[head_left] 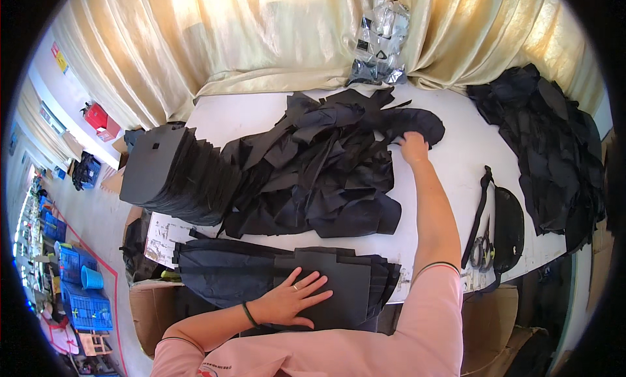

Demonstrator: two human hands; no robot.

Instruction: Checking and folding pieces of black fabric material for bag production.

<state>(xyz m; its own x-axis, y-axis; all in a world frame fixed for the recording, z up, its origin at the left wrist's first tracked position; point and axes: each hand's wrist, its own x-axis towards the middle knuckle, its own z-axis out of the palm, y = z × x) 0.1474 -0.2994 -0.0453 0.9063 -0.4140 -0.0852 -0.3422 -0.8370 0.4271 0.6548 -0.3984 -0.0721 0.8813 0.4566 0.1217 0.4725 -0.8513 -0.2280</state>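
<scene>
My left hand [297, 302] lies spread on a flat black panel [349, 286], with nothing gripped. Under that panel is a layered bundle of black fabric pieces [222, 269] along the table's near edge. My right arm stretches far forward. The right hand [414, 147] is closed at the near edge of a rounded black fabric piece [424, 124]; its fingertips are partly hidden. That piece adjoins a loose heap of black fabric pieces [319, 162] in the middle of the table.
A stack of black panels [156, 165] leans at the left. Scissors [482, 252] lie beside a black pouch [508, 227] with a strap on the white table [450, 181]. More black fabric [548, 149] is piled at the right. A clear plastic bag [385, 41] stands against the curtain.
</scene>
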